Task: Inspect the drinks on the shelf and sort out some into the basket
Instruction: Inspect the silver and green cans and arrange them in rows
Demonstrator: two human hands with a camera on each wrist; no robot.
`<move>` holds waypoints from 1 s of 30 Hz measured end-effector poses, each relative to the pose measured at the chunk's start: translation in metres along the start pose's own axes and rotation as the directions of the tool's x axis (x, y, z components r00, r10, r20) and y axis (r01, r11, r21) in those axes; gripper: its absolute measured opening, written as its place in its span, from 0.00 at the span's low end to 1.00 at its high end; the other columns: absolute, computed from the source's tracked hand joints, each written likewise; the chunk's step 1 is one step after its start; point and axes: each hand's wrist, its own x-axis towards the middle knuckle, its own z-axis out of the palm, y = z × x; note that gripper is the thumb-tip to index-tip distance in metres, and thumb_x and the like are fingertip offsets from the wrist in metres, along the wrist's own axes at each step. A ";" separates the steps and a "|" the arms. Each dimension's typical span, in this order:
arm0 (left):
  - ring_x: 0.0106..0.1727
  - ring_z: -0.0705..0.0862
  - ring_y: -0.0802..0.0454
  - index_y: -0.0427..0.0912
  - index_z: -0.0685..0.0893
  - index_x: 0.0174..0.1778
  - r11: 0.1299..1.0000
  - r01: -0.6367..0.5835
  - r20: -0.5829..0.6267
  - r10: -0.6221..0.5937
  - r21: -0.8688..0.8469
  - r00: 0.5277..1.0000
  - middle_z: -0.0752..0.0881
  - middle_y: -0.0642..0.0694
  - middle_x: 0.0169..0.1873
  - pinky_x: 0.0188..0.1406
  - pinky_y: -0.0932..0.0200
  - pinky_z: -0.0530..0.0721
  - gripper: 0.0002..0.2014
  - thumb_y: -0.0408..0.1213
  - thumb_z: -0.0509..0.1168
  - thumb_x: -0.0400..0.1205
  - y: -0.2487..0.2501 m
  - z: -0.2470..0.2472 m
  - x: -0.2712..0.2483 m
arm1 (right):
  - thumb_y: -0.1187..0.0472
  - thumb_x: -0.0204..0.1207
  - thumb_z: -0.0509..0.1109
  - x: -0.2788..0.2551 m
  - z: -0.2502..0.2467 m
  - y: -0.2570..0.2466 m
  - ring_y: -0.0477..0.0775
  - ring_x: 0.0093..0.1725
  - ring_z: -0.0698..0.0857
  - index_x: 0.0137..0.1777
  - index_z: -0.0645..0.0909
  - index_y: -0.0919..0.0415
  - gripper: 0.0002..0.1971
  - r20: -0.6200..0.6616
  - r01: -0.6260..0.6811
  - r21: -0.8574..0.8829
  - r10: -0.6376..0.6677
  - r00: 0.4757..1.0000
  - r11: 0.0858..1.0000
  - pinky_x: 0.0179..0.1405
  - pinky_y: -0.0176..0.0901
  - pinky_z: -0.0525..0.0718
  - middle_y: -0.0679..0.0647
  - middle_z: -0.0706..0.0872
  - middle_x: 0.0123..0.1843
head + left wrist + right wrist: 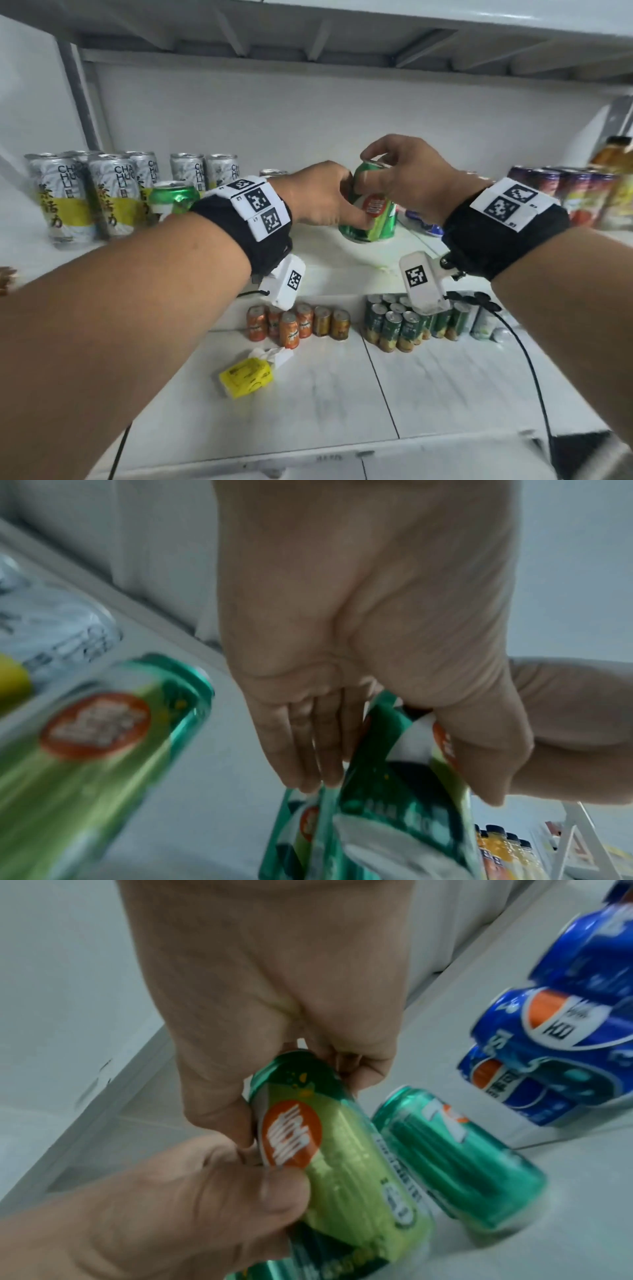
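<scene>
Head view: both hands on one green aluminium drink can with an orange round logo (371, 212), tilted, over the white shelf board (329, 253); left hand (322, 198) wraps fingers round its body, right hand (407, 178) pinches its top rim. Only this view shows the white-and-yellow tall cans (68, 198) at left, small orange cans (291, 325) and dark green cans (397, 325) on the lower shelf. Left wrist view: can label looks creased under the fingers (318, 753); a second green can (95, 739) sits beside, blurred. Right wrist view: adds blue cola cans (555, 1053) and another green can (459, 1164) just beside the held one.
</scene>
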 end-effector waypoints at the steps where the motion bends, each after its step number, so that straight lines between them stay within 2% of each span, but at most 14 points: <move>1: 0.58 0.94 0.51 0.45 0.91 0.61 0.998 -0.016 0.011 0.017 -0.067 1.000 0.96 0.51 0.54 0.69 0.46 0.91 0.25 0.48 0.89 0.72 0.001 0.008 0.001 | 0.63 0.70 0.85 -0.006 -0.002 0.003 0.40 0.29 0.86 0.62 0.86 0.56 0.21 -0.018 0.007 0.010 -0.007 1.000 1.000 0.22 0.31 0.81 0.54 0.88 0.49; 3: 0.55 0.95 0.57 0.45 0.92 0.59 0.986 -0.037 0.017 0.040 -0.161 0.999 0.97 0.54 0.50 0.65 0.54 0.92 0.21 0.44 0.89 0.73 0.004 0.026 0.004 | 0.64 0.71 0.85 -0.016 -0.009 0.015 0.48 0.38 0.88 0.64 0.85 0.58 0.22 -0.029 0.009 0.044 -0.008 1.000 0.999 0.31 0.36 0.87 0.55 0.89 0.51; 5: 0.47 0.93 0.66 0.46 0.91 0.53 0.979 -0.047 -0.001 0.048 -0.197 0.999 0.96 0.60 0.43 0.50 0.68 0.90 0.18 0.42 0.89 0.72 0.008 0.040 0.008 | 0.64 0.72 0.85 -0.020 -0.016 0.030 0.55 0.45 0.90 0.67 0.83 0.58 0.24 -0.024 -0.003 0.098 0.006 1.000 0.995 0.39 0.45 0.91 0.56 0.90 0.54; 6: 0.45 0.93 0.66 0.46 0.91 0.52 0.976 -0.045 -0.015 0.043 -0.214 0.999 0.96 0.59 0.42 0.48 0.68 0.89 0.18 0.41 0.89 0.72 0.009 0.046 0.010 | 0.63 0.73 0.86 -0.019 -0.018 0.039 0.56 0.47 0.91 0.67 0.82 0.57 0.25 -0.024 -0.010 0.117 0.013 1.000 0.993 0.42 0.49 0.92 0.56 0.90 0.55; 9: 0.51 0.95 0.52 0.42 0.92 0.54 0.965 -0.021 -0.055 0.006 -0.262 0.998 0.97 0.47 0.49 0.59 0.51 0.94 0.17 0.37 0.88 0.73 0.013 0.066 0.020 | 0.57 0.73 0.87 -0.011 -0.029 0.069 0.57 0.54 0.92 0.69 0.80 0.56 0.28 -0.006 -0.055 0.185 0.057 0.998 0.981 0.52 0.56 0.92 0.56 0.89 0.59; 10: 0.50 0.95 0.52 0.41 0.92 0.53 0.959 -0.010 -0.067 -0.010 -0.283 0.998 0.97 0.45 0.49 0.58 0.51 0.94 0.16 0.38 0.88 0.74 0.015 0.073 0.023 | 0.54 0.72 0.87 -0.007 -0.031 0.079 0.58 0.57 0.92 0.70 0.79 0.58 0.29 0.000 -0.079 0.216 0.081 0.997 0.973 0.55 0.58 0.91 0.58 0.88 0.60; 12: 0.46 0.94 0.55 0.41 0.92 0.52 0.933 0.011 -0.094 -0.048 -0.359 0.994 0.96 0.49 0.44 0.50 0.56 0.93 0.15 0.38 0.88 0.74 0.015 0.083 0.028 | 0.49 0.70 0.87 0.001 -0.035 0.096 0.64 0.61 0.91 0.71 0.80 0.63 0.33 0.014 -0.128 0.267 0.129 0.992 0.955 0.60 0.63 0.90 0.64 0.89 0.63; 14: 0.48 0.96 0.51 0.39 0.93 0.55 0.894 0.032 -0.123 -0.097 -0.447 0.988 0.97 0.48 0.45 0.52 0.55 0.93 0.16 0.37 0.88 0.75 0.017 0.093 0.032 | 0.50 0.71 0.86 0.007 -0.036 0.111 0.68 0.60 0.92 0.72 0.79 0.67 0.34 0.075 -0.156 0.341 0.139 0.988 0.927 0.61 0.67 0.92 0.67 0.90 0.63; 16: 0.57 0.96 0.40 0.34 0.91 0.62 0.860 0.039 -0.153 -0.135 -0.509 0.979 0.96 0.39 0.54 0.63 0.45 0.94 0.20 0.33 0.87 0.75 0.017 0.104 0.034 | 0.54 0.74 0.84 0.012 -0.033 0.124 0.66 0.55 0.94 0.71 0.80 0.69 0.31 0.135 -0.168 0.438 0.120 0.984 0.883 0.55 0.64 0.94 0.66 0.91 0.59; 18: 0.61 0.95 0.36 0.32 0.90 0.65 0.834 0.028 -0.193 -0.160 -0.551 0.968 0.94 0.33 0.58 0.68 0.40 0.92 0.22 0.31 0.85 0.76 0.016 0.114 0.035 | 0.56 0.76 0.83 0.013 -0.031 0.133 0.61 0.49 0.96 0.69 0.82 0.69 0.26 0.159 -0.173 0.510 0.106 0.982 0.842 0.49 0.59 0.94 0.63 0.93 0.54; 20: 0.63 0.94 0.36 0.32 0.89 0.67 0.819 0.009 -0.243 -0.181 -0.574 0.953 0.94 0.32 0.60 0.67 0.41 0.93 0.22 0.31 0.84 0.78 0.013 0.122 0.035 | 0.53 0.75 0.83 0.013 -0.028 0.141 0.61 0.49 0.96 0.67 0.83 0.67 0.26 0.200 -0.193 0.553 0.096 0.975 0.810 0.50 0.59 0.94 0.61 0.94 0.52; 22: 0.63 0.94 0.38 0.33 0.88 0.67 0.808 -0.013 -0.264 -0.178 -0.590 0.948 0.94 0.34 0.60 0.66 0.45 0.93 0.22 0.32 0.84 0.79 0.009 0.125 0.032 | 0.48 0.74 0.83 0.010 -0.025 0.144 0.64 0.52 0.96 0.64 0.85 0.65 0.26 0.247 -0.221 0.562 0.093 0.965 0.797 0.56 0.67 0.93 0.61 0.95 0.53; 26: 0.58 0.96 0.49 0.38 0.89 0.65 0.760 -0.024 -0.227 -0.164 -0.650 0.960 0.97 0.45 0.53 0.55 0.58 0.92 0.19 0.29 0.83 0.79 0.005 0.125 0.027 | 0.42 0.75 0.81 0.006 -0.026 0.147 0.65 0.53 0.95 0.60 0.88 0.65 0.26 0.251 -0.188 0.541 0.056 0.966 0.820 0.59 0.70 0.92 0.61 0.96 0.52; 30: 0.59 0.96 0.44 0.37 0.89 0.64 0.745 -0.028 -0.186 -0.130 -0.666 0.974 0.97 0.41 0.55 0.55 0.55 0.93 0.19 0.31 0.84 0.78 0.006 0.126 0.026 | 0.41 0.82 0.76 0.001 -0.032 0.148 0.66 0.56 0.95 0.61 0.89 0.66 0.25 0.275 -0.214 0.562 0.063 0.959 0.799 0.62 0.71 0.91 0.62 0.95 0.54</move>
